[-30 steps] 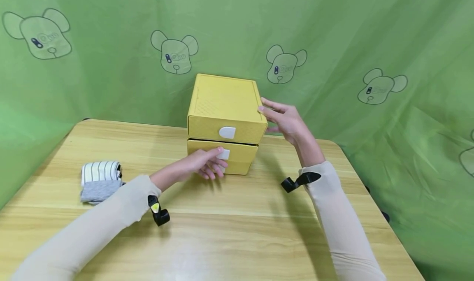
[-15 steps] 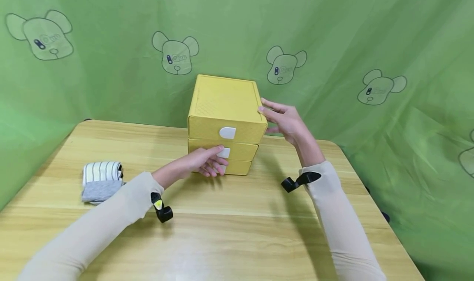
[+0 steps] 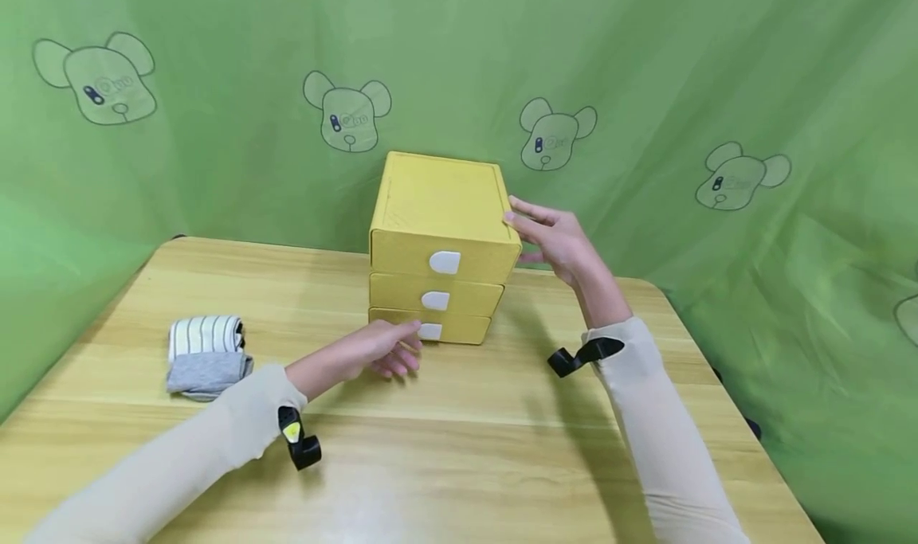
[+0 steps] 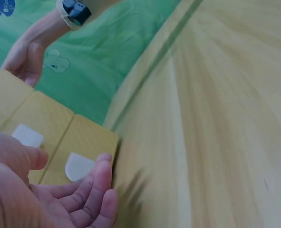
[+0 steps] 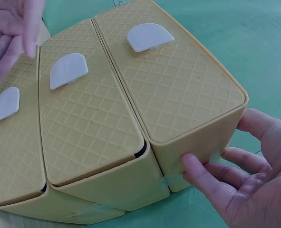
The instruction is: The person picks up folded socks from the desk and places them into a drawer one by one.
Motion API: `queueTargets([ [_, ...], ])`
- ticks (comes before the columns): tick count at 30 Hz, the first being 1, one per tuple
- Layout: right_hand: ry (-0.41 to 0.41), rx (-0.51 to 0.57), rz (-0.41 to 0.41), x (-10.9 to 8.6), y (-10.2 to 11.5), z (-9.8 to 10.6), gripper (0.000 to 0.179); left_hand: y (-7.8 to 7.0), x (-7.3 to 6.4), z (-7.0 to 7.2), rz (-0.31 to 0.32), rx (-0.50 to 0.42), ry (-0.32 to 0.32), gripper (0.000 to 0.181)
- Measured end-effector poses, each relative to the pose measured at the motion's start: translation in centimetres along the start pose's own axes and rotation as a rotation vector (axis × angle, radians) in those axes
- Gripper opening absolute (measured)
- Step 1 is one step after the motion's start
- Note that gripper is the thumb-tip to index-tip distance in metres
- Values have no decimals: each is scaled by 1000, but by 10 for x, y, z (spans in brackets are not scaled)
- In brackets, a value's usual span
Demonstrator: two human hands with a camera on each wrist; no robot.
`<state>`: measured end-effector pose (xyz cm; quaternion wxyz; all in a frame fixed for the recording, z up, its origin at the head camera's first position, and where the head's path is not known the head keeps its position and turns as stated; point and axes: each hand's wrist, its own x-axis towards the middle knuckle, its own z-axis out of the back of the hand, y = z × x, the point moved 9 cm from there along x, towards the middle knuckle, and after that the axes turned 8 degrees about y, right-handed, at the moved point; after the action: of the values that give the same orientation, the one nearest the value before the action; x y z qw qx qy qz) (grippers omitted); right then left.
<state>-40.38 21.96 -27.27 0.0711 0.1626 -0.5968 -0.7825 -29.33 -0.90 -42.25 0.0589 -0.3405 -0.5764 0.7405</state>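
Note:
A yellow chest of three drawers (image 3: 446, 197) stands near the back of the table, its waffle-patterned fronts lined up and pushed in. Each front carries a white tab handle (image 3: 445, 263). My left hand (image 3: 369, 349) hovers in front of the bottom drawer (image 5: 16, 156), fingers loosely extended; whether it touches the bottom handle (image 4: 78, 166) I cannot tell. With spread fingers, my right hand (image 3: 559, 240) rests against the upper right side of the chest, thumb and fingertips (image 5: 193, 164) on its wall.
At left on the wooden table (image 3: 459, 464) lie a folded striped cloth (image 3: 206, 335) and a folded grey cloth (image 3: 208, 373). A green curtain (image 3: 452, 42) with bear-head prints hangs behind the chest and along the right side.
The middle drawer, slightly out a second ago, has gone in flush under my left hand. That hand has since dropped away from its handle, down and left. The right hand stays on the chest.

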Motion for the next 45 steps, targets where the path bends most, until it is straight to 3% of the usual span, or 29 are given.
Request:
queueTargets([
  [12,7,24,-11,-1,-3,-6,61,20,23,-1,-10,-120,-15,48],
  [19,5,12,8,-2,0,-4,61,18,27,1,-19,-188,-37,44],
  [27,5,25,7,-1,1,-2,62,16,28,-1,-40,-207,-48,48],
  [36,-2,33,-9,0,-1,-2,62,22,23,-6,-24,-181,-24,48],
  [45,2,19,-2,-2,1,-1,63,24,2,-19,-27,-55,57,45],
])
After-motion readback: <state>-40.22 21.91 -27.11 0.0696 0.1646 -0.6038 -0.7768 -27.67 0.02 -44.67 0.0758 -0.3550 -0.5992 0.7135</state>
